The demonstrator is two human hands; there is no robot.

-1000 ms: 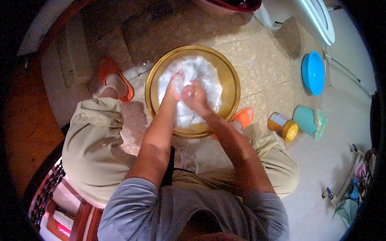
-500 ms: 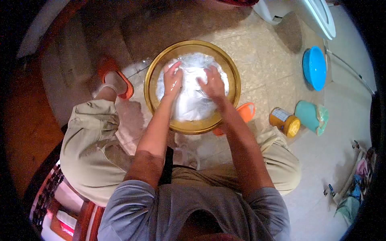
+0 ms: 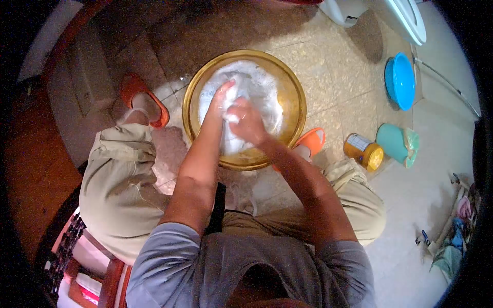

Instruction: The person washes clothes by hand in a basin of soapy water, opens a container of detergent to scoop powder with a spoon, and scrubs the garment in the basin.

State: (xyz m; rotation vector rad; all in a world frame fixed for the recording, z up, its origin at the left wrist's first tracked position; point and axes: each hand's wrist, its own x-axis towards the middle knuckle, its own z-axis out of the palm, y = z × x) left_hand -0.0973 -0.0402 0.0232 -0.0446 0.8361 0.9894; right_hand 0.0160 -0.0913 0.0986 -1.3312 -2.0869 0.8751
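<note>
A gold-coloured metal basin (image 3: 296, 110) stands on the floor between my feet, holding white suds and what looks like a soaked white cloth (image 3: 235, 137). My left hand (image 3: 223, 96) is inside the basin, its fingers closed around a bunched, foamy part of the cloth. Right beside it, my right hand (image 3: 246, 121) has its fingers curled onto the same bunch, somewhat blurred by motion. Foam covers much of the cloth, so its shape is hidden.
Orange slippers (image 3: 163, 110) are on my feet at both sides of the basin. To the right are a yellow-lidded can (image 3: 363, 152), a green bin (image 3: 393, 143) and a blue basin (image 3: 400, 81). Part of a white toilet (image 3: 408, 20) shows at the upper right.
My right hand has moved left across the basin to my left hand, and its spread fingers have closed on the cloth. My left hand has closed on the cloth too.
</note>
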